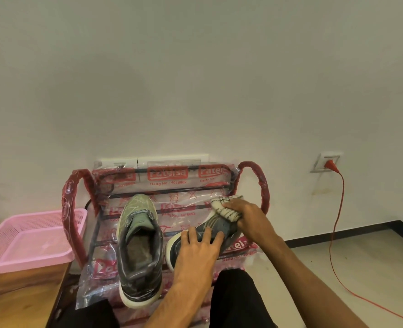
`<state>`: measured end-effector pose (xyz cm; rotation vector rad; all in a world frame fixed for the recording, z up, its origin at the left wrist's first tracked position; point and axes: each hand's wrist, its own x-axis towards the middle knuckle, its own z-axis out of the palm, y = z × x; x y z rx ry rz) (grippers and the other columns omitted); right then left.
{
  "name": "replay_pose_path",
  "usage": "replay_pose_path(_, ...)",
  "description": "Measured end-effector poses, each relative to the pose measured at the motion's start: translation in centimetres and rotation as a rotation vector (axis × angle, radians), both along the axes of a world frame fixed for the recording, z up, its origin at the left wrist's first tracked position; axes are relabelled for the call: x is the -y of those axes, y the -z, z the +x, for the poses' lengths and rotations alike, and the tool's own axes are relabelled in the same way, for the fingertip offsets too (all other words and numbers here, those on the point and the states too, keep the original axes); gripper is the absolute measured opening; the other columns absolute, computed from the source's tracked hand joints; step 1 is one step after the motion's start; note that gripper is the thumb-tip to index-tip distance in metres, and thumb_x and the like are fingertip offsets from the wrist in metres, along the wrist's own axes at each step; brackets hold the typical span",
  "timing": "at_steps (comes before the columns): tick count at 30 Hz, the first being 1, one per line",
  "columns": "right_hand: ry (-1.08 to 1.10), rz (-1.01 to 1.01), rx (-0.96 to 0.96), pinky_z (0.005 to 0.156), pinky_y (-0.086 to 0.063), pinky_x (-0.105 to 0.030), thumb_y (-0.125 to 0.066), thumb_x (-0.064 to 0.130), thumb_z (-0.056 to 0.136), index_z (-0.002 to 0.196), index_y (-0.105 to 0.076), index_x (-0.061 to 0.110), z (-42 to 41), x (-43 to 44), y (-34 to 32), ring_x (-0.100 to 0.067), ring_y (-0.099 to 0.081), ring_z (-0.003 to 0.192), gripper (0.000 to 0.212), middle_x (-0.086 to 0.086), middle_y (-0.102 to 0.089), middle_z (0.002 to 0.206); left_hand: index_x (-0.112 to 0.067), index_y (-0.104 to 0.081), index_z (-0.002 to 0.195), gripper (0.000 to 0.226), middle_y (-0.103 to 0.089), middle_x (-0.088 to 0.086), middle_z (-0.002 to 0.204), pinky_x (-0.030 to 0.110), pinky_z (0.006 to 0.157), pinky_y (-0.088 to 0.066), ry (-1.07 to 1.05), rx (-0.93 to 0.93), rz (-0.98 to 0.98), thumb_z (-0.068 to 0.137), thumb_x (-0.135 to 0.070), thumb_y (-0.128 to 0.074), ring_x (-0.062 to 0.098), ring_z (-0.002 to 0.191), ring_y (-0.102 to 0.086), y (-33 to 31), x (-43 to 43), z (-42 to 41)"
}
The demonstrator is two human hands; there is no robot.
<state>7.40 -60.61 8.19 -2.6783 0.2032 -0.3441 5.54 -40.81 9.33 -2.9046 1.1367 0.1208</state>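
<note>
- Two shoes side by side on a red shoe rack [75,209] wrapped in clear plastic with red printed lettering, backed against a plain white wall [195,79].
- Dark grey shoe [217,226] on the rack's right half, white sole edge turned toward the camera, tilted on its side and lying at a slant, just beside its neighbour.
- Left grip [200,247] laid flat across the near part of the dark grey shoe, fingers straight and spread apart, pressing on the upper and closed round nothing.
- Right grip [247,216] curled tight round a bunched striped cloth [226,207], white with thin dark lines, the wad pressed against the far end of the same dark grey shoe.
- Forearms crossing the lower right of the view, the right one reaching further back over the rack than the left.
- Olive-green shoe [139,245] on the rack's left half, upright on its pale sole, opening upward, toe pointing toward the wall, clear of both grips.
- Pink mesh basket [30,233] on a wooden counter [18,292] at the left, close beside the rack's looped red side rail.
- Red cable [337,209] plugged into a wall socket [327,162] at the right, hanging down the wall and trailing across the pale floor [361,256].
- Black trouser legs [238,299] at the bottom edge, directly in front of the rack.
</note>
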Motion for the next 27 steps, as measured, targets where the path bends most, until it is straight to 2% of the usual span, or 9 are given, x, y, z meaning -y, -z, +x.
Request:
replay_pose_path(2,0.039,0.025,0.023,0.099,-0.044,-0.033,-0.06,-0.001,0.083,0.131,-0.06,0.022,0.6,-1.0,-0.3,-0.022,-0.053,0.122,0.053,-0.005,-0.057,0.135,-0.024,-0.004,0.153,0.09,-0.013,0.013,0.159,0.056,0.117,-0.01,-0.012,0.0,-0.011,0.087,-0.007,-0.063,0.043,0.144,-0.009,0.0,0.0,0.1)
replay_pose_path(7,-0.173,0.046,-0.027,0.103,-0.044,-0.031,-0.062,0.0,0.083,0.129,-0.062,0.023,-0.4,-2.4,0.1,-0.017,-0.051,0.123,0.051,-0.002,-0.059,0.133,-0.026,-0.006,0.152,0.087,-0.018,0.011,0.158,0.054,0.116,-0.015,-0.054,0.02,-0.06,0.088,-0.007,-0.061,0.042,0.142,-0.015,0.4,-0.5,0.6)
replay_pose_path(9,-0.11,0.024,-0.024,0.106,-0.042,-0.033,-0.064,0.001,0.084,0.129,-0.061,0.025,-0.2,-1.1,0.3,-0.019,-0.049,0.127,0.051,-0.002,-0.057,0.136,-0.027,-0.006,0.152,0.087,-0.016,0.01,0.159,0.054,0.117,-0.013,-0.044,0.004,-0.056,0.088,-0.006,-0.06,0.042,0.143,-0.013,0.4,-0.6,0.5)
replay_pose_path(13,0.044,-0.017,-0.011,0.1,-0.045,-0.034,-0.06,0.002,0.086,0.13,-0.06,0.023,1.2,-0.6,-0.1,-0.022,-0.053,0.122,0.048,-0.003,-0.057,0.135,-0.029,-0.007,0.152,0.086,-0.016,0.009,0.158,0.054,0.117,-0.012,-0.043,-0.016,-0.079,0.089,-0.007,-0.061,0.042,0.143,-0.013,0.2,-0.6,0.6)
replay_pose_path(17,0.119,0.056,0.01,0.096,-0.048,-0.037,-0.056,-0.004,0.083,0.128,-0.062,0.02,2.0,-1.1,-0.7,-0.026,-0.056,0.117,0.052,-0.007,-0.061,0.13,-0.028,-0.007,0.152,0.087,-0.016,0.011,0.158,0.054,0.117,-0.013,-0.044,-0.001,-0.084,0.088,-0.004,-0.061,0.042,0.143,-0.012,0.3,-0.8,0.3)
replay_pose_path(23,-0.122,-0.006,-0.031,0.095,-0.047,-0.031,-0.06,-0.001,0.083,0.125,-0.065,0.021,0.5,-3.0,-0.1,-0.02,-0.056,0.115,0.047,-0.002,-0.063,0.124,-0.028,-0.01,0.151,0.086,-0.022,0.01,0.156,0.054,0.116,-0.018,-0.085,0.011,-0.108,0.087,-0.008,-0.063,0.042,0.142,-0.016,0.3,-0.6,0.4)
replay_pose_path(27,-0.203,-0.165,-0.127,0.108,-0.036,-0.033,-0.061,0.008,0.089,0.134,-0.056,0.028,-0.3,-2.0,-0.2,-0.018,-0.04,0.134,0.05,0.002,-0.046,0.146,-0.027,-0.008,0.151,0.087,-0.019,0.011,0.157,0.056,0.116,-0.015,-0.073,0.014,-0.087,0.087,-0.007,-0.064,0.043,0.143,-0.014,0.3,-0.5,0.2)
